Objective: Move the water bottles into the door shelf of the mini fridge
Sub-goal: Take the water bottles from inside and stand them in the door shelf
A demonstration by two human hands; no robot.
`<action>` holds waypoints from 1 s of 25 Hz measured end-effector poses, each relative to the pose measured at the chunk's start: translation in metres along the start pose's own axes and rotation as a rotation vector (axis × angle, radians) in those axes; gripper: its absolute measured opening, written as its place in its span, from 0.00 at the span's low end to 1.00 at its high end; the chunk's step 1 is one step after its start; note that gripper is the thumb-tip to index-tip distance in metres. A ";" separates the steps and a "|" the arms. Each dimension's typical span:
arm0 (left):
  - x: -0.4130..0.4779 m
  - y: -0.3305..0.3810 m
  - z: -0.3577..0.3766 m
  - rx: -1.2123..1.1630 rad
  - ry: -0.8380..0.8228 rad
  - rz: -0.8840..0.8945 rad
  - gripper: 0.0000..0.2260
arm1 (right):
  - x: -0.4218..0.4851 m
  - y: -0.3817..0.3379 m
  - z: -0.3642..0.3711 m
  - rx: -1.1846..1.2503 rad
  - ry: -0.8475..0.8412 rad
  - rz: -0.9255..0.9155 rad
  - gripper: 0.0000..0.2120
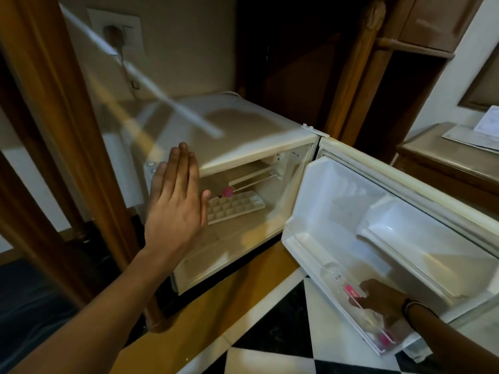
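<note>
The white mini fridge (243, 136) stands open, its door (378, 211) swung out to the right. My right hand (383, 300) reaches into the lower door shelf (305, 255) and is closed around a clear water bottle (334, 273) with a pink label. A pink cap (383, 340) shows lower in the same shelf; I cannot tell whether it belongs to a second bottle. Inside the fridge another pink-capped bottle (227, 191) peeks out, mostly hidden behind my left hand (175, 201). That hand hovers flat in front of the fridge opening, fingers straight, holding nothing.
A white ice cube tray (237, 206) lies on the fridge floor under a wire shelf (256, 176). An upper door shelf (399, 233) sits above the lower one. Wooden posts (67, 130) stand left, a wooden cabinet with papers (464, 136) right, and checkered tiles (270, 360) below.
</note>
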State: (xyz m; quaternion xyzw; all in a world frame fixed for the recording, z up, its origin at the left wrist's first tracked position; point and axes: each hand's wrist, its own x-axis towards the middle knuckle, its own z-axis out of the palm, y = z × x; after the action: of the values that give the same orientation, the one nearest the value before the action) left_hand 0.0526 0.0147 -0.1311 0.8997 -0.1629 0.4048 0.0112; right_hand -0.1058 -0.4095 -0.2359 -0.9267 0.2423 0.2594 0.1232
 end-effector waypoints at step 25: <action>0.002 -0.003 -0.004 -0.005 -0.033 0.029 0.34 | 0.041 -0.171 -0.098 0.164 0.705 -0.140 0.21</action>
State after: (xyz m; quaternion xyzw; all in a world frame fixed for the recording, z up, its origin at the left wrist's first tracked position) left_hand 0.0520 0.0180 -0.1272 0.9039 -0.1770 0.3895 0.0049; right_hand 0.0541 -0.3141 -0.1587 -0.9606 0.2257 -0.1052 0.1235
